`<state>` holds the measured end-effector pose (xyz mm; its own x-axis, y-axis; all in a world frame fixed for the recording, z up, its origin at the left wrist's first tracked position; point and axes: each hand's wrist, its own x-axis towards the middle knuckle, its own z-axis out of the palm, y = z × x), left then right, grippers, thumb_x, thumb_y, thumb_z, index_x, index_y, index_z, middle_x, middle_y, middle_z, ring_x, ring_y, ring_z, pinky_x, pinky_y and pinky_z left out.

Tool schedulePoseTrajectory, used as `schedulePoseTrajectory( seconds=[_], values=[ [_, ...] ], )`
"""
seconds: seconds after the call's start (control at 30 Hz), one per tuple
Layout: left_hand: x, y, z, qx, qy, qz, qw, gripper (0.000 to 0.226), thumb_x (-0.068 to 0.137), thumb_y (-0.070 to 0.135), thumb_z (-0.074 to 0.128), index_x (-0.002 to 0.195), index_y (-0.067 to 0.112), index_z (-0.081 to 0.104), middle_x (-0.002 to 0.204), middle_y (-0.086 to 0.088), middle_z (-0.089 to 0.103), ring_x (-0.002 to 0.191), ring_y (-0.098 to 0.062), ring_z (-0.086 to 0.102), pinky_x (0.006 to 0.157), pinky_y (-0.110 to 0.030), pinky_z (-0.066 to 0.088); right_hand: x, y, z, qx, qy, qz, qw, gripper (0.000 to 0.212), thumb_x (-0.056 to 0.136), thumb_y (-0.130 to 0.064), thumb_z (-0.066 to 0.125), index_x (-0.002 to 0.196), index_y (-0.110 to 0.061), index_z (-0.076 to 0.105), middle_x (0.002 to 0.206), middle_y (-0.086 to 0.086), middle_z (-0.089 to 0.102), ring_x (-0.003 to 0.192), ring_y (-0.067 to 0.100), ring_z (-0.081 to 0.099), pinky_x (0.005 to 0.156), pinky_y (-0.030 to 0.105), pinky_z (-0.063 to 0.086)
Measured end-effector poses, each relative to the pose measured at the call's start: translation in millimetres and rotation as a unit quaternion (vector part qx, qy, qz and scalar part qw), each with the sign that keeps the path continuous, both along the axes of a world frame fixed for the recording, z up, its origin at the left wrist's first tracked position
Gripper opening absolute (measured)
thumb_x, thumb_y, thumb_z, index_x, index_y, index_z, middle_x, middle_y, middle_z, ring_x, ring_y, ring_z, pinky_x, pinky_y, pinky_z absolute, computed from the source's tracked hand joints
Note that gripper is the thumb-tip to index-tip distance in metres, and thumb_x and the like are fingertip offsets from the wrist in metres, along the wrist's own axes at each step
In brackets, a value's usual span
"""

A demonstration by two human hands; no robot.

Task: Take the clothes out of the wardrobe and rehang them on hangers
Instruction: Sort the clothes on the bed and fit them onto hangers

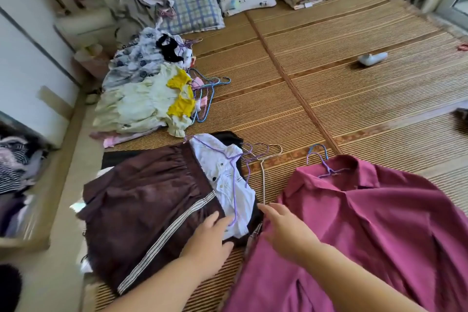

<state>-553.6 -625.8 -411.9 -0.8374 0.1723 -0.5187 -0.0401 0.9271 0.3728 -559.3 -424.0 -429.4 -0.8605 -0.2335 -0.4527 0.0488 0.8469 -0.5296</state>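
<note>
Your left hand (211,237) lies palm down on the brown skirt (152,210), its fingers (219,223) spread and flat at the skirt's near right edge, closed on nothing. Your bare left forearm runs back from it toward the bottom of the view. Your right hand (283,228) hovers just right of the skirt, palm down, fingers (268,210) loosely extended and parted, pointing toward the skirt, gripping nothing. Your bare right forearm slants away to the lower right. The two hands sit close together, not touching.
</note>
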Motion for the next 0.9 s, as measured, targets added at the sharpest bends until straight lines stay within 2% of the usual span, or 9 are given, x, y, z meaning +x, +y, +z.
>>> schedulePoseTrajectory(
  seconds=[0.1, 0.2, 0.37, 0.53, 0.6, 0.67, 0.73, 0.83, 0.9],
  values=[
    [0, -54, -8, -0.009, 0.005, -0.005, 1.000, 0.062, 0.091, 0.033, 0.055, 0.147, 0.032, 0.029, 0.158, 0.000, 0.014, 0.144, -0.014, 0.018, 0.115, -0.022, 0.014, -5, -57, -10, -0.007, -0.020, 0.008, 1.000, 0.068, 0.087, -0.034, 0.055, 0.147, -0.036, 0.022, 0.150, -0.005, 0.028, 0.133, 0.020, 0.039, 0.104, 0.035, 0.040],
    [-8, -109, -22, -0.027, -0.003, -0.027, 0.999, 0.061, 0.091, 0.033, 0.054, 0.147, 0.033, 0.028, 0.158, 0.002, 0.014, 0.143, -0.015, 0.021, 0.115, -0.024, 0.017, -16, -107, -24, -0.020, -0.049, -0.022, 0.998, 0.067, 0.091, -0.033, 0.053, 0.149, -0.031, 0.020, 0.148, -0.001, 0.031, 0.131, 0.021, 0.039, 0.105, 0.034, 0.038],
    [-39, -182, -54, -0.057, -0.026, -0.063, 0.996, 0.068, 0.090, 0.034, 0.051, 0.149, 0.039, 0.017, 0.159, 0.003, 0.009, 0.144, -0.019, 0.017, 0.115, -0.031, 0.020, -44, -158, -66, -0.032, -0.089, -0.214, 0.972, 0.067, 0.091, -0.034, 0.054, 0.146, -0.012, 0.022, 0.143, 0.010, 0.037, 0.131, 0.026, 0.038, 0.103, 0.035, 0.037],
    [-78, -220, -82, -0.078, -0.006, -0.110, 0.991, 0.073, 0.093, 0.037, 0.050, 0.150, 0.038, 0.006, 0.160, 0.002, 0.004, 0.146, -0.021, 0.009, 0.116, -0.036, 0.021, -59, -171, -113, -0.014, -0.092, -0.355, 0.930, 0.075, 0.084, -0.047, 0.056, 0.146, -0.020, 0.022, 0.144, 0.006, 0.038, 0.131, 0.027, 0.038, 0.104, 0.043, 0.038],
    [-89, -230, -94, -0.095, -0.017, -0.125, 0.987, 0.073, 0.092, 0.039, 0.050, 0.150, 0.040, 0.004, 0.160, 0.002, 0.000, 0.146, -0.023, 0.005, 0.116, -0.040, 0.022, -63, -173, -122, -0.014, -0.038, -0.398, 0.917, 0.065, 0.082, -0.040, 0.059, 0.140, -0.023, 0.036, 0.133, 0.002, 0.048, 0.123, 0.024, 0.045, 0.100, 0.038, 0.041],
    [-95, -235, -104, -0.120, -0.041, -0.146, 0.981, 0.073, 0.092, 0.042, 0.049, 0.149, 0.042, 0.004, 0.161, 0.003, -0.004, 0.147, -0.027, 0.002, 0.115, -0.045, 0.022, -68, -173, -123, -0.036, 0.001, -0.438, 0.898, 0.031, 0.085, -0.029, 0.057, 0.114, -0.018, 0.054, 0.108, 0.002, 0.057, 0.103, 0.022, 0.052, 0.090, 0.034, 0.044],
    [-97, -239, -113, -0.147, -0.073, -0.157, 0.974, 0.071, 0.090, 0.047, 0.048, 0.148, 0.044, 0.008, 0.160, 0.006, -0.009, 0.147, -0.030, 0.000, 0.114, -0.051, 0.019, -72, -174, -117, -0.032, -0.043, -0.458, 0.887, 0.014, 0.093, -0.026, 0.048, 0.091, -0.012, 0.051, 0.092, 0.006, 0.056, 0.088, 0.024, 0.053, 0.077, 0.031, 0.043],
    [-95, -241, -123, -0.156, -0.118, -0.169, 0.966, 0.070, 0.089, 0.050, 0.049, 0.148, 0.043, 0.012, 0.160, 0.007, -0.010, 0.146, -0.033, -0.002, 0.113, -0.055, 0.018, -72, -177, -110, -0.020, -0.055, -0.440, 0.896, 0.021, 0.098, -0.017, 0.040, 0.101, -0.011, 0.061, 0.101, 0.008, 0.062, 0.094, 0.026, 0.057, 0.070, 0.025, 0.038],
    [-92, -240, -121, -0.149, -0.118, -0.161, 0.968, 0.068, 0.089, 0.050, 0.049, 0.148, 0.043, 0.015, 0.160, 0.006, -0.007, 0.146, -0.033, -0.002, 0.113, -0.054, 0.019, -72, -179, -104, -0.071, -0.030, -0.477, 0.876, 0.027, 0.098, -0.013, 0.040, 0.111, -0.011, 0.063, 0.104, 0.005, 0.065, 0.092, 0.022, 0.059, 0.072, 0.026, 0.042]
  ],
)
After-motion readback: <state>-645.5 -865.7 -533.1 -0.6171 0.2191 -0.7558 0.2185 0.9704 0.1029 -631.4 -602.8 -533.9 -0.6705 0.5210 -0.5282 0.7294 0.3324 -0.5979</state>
